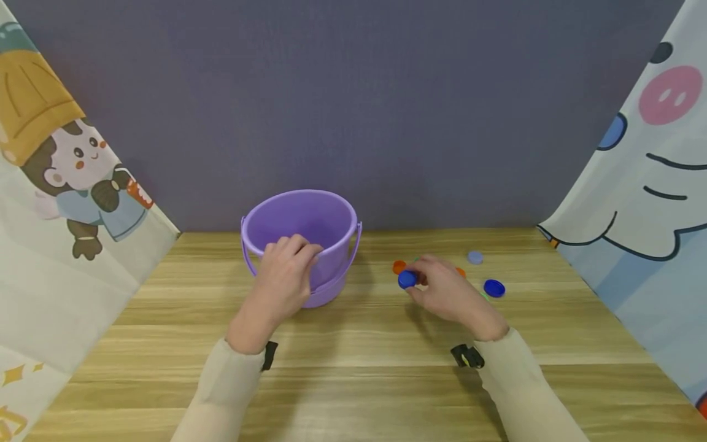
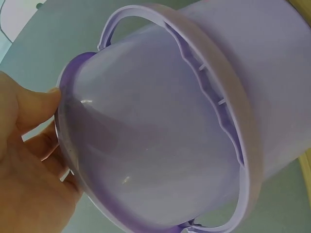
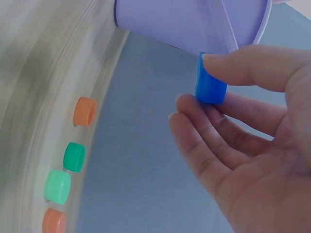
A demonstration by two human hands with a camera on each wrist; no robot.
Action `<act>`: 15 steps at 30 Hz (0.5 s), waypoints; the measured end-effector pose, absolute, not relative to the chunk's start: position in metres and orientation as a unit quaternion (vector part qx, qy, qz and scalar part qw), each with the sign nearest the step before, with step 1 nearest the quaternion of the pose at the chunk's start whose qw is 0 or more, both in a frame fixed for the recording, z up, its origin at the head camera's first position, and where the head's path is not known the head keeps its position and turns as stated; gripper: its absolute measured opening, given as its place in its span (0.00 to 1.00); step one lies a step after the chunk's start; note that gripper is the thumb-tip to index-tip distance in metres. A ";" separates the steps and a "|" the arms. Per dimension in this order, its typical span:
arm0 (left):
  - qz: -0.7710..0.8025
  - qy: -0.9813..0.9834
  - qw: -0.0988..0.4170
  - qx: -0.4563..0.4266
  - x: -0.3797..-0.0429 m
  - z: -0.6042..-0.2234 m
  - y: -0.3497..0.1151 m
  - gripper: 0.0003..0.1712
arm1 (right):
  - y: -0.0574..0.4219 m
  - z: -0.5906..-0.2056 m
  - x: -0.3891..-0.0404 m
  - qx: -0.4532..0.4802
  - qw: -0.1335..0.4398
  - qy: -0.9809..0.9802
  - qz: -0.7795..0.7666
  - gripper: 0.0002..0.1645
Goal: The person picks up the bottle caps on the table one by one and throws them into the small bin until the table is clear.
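Observation:
A purple bucket (image 1: 334,267) stands upright at the back of the table, its handle (image 2: 228,87) hanging down its side. My left hand (image 1: 284,276) grips the near rim, with the thumb outside and the fingers over the edge. Right of the bucket, my right hand (image 1: 444,291) pinches a blue bottle cap (image 3: 212,85) between thumb and fingers, held above the table. Behind and beneath this hand lie an orange cap (image 3: 84,112), a green cap (image 3: 74,157) and a light green cap (image 3: 58,187), partly hidden in the head view.
A dark blue cap (image 1: 494,288) and a pale purple cap (image 1: 475,257) lie on the wooden table (image 1: 375,380) to the right. A grey wall (image 1: 386,110) closes off the back, and printed cloths (image 1: 657,202) hang at both sides.

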State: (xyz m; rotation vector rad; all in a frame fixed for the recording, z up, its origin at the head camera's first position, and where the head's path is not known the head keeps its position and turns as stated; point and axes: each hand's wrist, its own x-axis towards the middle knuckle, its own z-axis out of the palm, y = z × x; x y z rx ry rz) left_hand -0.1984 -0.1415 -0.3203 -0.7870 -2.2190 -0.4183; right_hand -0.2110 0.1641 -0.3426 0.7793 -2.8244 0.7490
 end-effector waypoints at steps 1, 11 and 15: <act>-0.161 -0.864 0.365 -0.306 -0.198 -0.320 -0.141 0.08 | 0.164 -0.342 -0.211 0.256 0.058 -0.932 0.250 0.15; -0.143 -0.871 0.355 -0.309 -0.195 -0.318 -0.138 0.10 | 0.162 -0.334 -0.206 0.246 0.058 -0.931 0.264 0.17; -0.142 -0.871 0.352 -0.312 -0.194 -0.319 -0.137 0.10 | 0.162 -0.332 -0.204 0.247 0.073 -0.928 0.267 0.17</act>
